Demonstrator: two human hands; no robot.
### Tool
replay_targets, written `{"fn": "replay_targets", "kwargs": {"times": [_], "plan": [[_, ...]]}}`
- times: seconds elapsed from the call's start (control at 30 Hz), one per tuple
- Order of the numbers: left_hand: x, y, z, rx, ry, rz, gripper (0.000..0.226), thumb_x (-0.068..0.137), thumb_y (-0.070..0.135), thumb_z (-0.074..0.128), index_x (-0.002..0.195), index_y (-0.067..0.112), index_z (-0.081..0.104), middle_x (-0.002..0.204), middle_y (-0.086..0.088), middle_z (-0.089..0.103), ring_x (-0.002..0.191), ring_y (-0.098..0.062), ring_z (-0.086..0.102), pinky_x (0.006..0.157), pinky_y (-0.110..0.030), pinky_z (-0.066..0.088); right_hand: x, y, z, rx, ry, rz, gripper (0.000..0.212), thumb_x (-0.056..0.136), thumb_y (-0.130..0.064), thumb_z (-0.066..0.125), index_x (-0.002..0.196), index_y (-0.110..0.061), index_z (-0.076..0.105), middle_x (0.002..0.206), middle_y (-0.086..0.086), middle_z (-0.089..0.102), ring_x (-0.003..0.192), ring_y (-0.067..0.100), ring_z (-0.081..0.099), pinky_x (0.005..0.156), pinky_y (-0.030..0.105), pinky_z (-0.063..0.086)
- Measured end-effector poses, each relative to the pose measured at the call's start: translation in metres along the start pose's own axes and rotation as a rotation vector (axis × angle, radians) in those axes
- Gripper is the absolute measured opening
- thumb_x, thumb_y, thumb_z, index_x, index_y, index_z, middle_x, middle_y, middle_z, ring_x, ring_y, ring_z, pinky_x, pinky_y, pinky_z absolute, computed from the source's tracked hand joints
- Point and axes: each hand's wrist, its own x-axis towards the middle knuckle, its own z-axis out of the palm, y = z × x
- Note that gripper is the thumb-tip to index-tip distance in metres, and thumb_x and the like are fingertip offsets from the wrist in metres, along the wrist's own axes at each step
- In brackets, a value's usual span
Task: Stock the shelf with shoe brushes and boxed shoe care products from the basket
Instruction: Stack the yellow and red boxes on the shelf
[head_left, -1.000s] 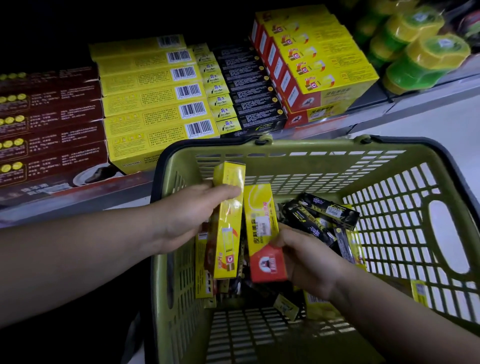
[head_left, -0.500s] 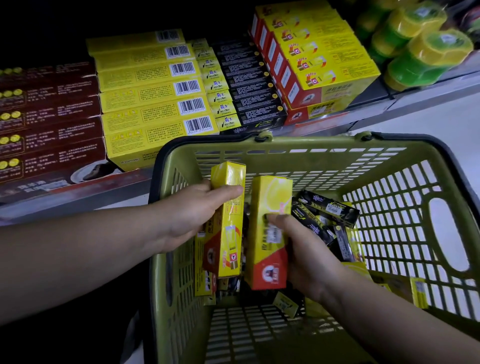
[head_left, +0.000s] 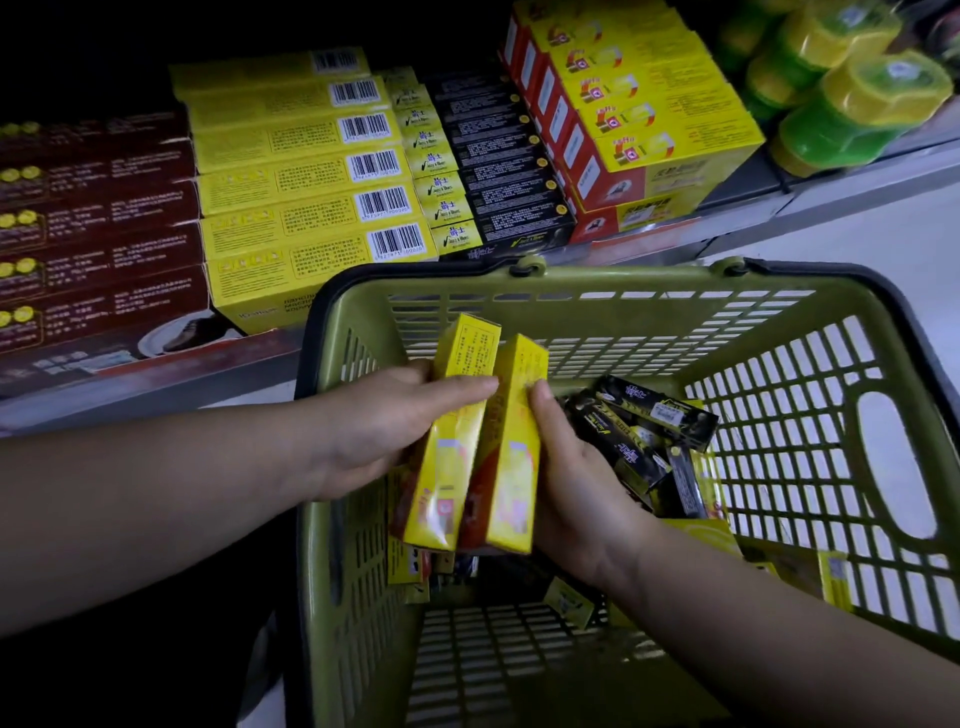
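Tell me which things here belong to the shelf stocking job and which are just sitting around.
Part of the job:
left hand holding the left yellow box
right hand holding the right yellow box
black boxes in the green basket
shelf

Just sitting there, already shelved:
green-and-yellow tubs
dark brown boxes
barcoded yellow boxes

**One head-worn view, angled down**

A single wide-angle camera sits on the person's head, facing forward and down. It looks from close above into the basket in the near centre. The shelf runs across the far side.
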Motion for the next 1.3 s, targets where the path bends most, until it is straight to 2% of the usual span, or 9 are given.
{"fn": "replay_targets", "kwargs": {"times": [0.1,0.23,0.37,0.57,0.8,0.93,1.03,1.13,1.3], "plan": [[-0.004,0.002,-0.001,0.128,0.032,0.094,0.051,0.062,0.029,0.070,0.111,0.017,0.061,0.100,-0.008,0.073,0.090,-0.024,0.070,0.079,-0.038,0.056,0.009,0.007,0.002,-0.113,0.005,-0.112,0.060,0.080,-0.053,0.049,0.125,-0.013,0.053,0.118,0.010,0.066,0.112,0.025,0.062,0.103,0.047,0.042],[-0.008,0.021,-0.011,0.319,0.175,0.204,0.054,0.067,0.015,0.078,0.115,0.018,0.054,0.098,-0.003,0.072,0.083,-0.017,0.070,0.073,-0.034,0.058,0.023,0.010,-0.008,-0.129,-0.015,-0.077,0.051,0.092,-0.054,0.036,0.117,-0.018,0.062,0.123,0.011,0.063,0.115,0.027,0.058,0.104,0.042,0.042],[-0.008,0.039,-0.017,0.449,0.243,0.234,0.055,0.071,0.018,0.078,0.118,0.020,0.049,0.104,-0.004,0.067,0.090,-0.022,0.067,0.082,-0.044,0.054,0.041,0.030,-0.008,-0.873,-0.100,-0.060,0.039,0.091,-0.016,0.059,0.129,-0.011,0.049,0.116,0.004,0.062,0.097,0.008,0.060,0.084,0.018,0.049],[-0.008,0.045,-0.018,0.460,0.281,0.257,0.056,0.071,0.020,0.077,0.118,0.021,0.047,0.107,-0.005,0.065,0.092,-0.027,0.065,0.085,-0.048,0.053,0.073,0.056,0.010,-1.548,-0.059,-0.027,0.075,0.084,-0.040,0.063,0.146,-0.018,0.027,0.148,0.011,0.026,0.135,0.032,0.028,0.110,0.041,0.031],[-0.009,0.041,-0.023,0.452,0.300,0.283,0.059,0.071,0.017,0.077,0.121,0.019,0.046,0.108,-0.006,0.065,0.094,-0.028,0.065,0.085,-0.049,0.053,0.040,0.081,0.010,-1.074,-0.059,-0.038,0.077,0.085,-0.020,0.063,0.147,-0.024,0.017,0.140,0.006,0.044,0.127,0.026,0.044,0.105,0.041,0.040],[-0.011,0.038,-0.024,0.494,0.299,0.299,0.061,0.072,0.020,0.076,0.123,0.019,0.043,0.112,-0.006,0.063,0.095,-0.026,0.065,0.085,-0.048,0.053,0.034,0.084,0.011,-0.682,0.003,0.066,0.062,0.082,-0.007,0.066,0.135,-0.018,0.035,0.122,-0.001,0.055,0.114,0.022,0.056,0.097,0.042,0.048],[-0.012,0.037,-0.024,0.503,0.306,0.313,0.061,0.072,0.020,0.076,0.124,0.022,0.043,0.110,-0.003,0.064,0.092,-0.022,0.065,0.085,-0.045,0.053,0.038,0.086,0.012,-0.691,0.027,0.158,0.060,0.078,-0.022,0.072,0.132,-0.019,0.045,0.131,0.011,0.048,0.119,0.031,0.051,0.099,0.046,0.046],[-0.013,0.037,-0.024,0.512,0.305,0.317,0.061,0.073,0.020,0.075,0.125,0.022,0.042,0.111,-0.002,0.063,0.092,-0.021,0.065,0.084,-0.045,0.054,0.033,0.094,0.015,-0.682,0.013,0.232,0.078,0.077,-0.022,0.074,0.142,-0.029,0.031,0.135,0.011,0.050,0.122,0.030,0.050,0.102,0.047,0.043],[-0.020,0.040,-0.025,0.516,0.282,0.344,0.067,0.070,0.026,0.080,0.125,0.022,0.042,0.110,-0.002,0.064,0.094,-0.023,0.065,0.086,-0.048,0.052,0.002,0.037,-0.001,-0.390,-0.116,0.282,0.057,0.079,0.005,0.066,0.127,-0.020,0.047,0.101,0.008,0.066,0.084,0.022,0.065,0.077,0.040,0.054]]}}
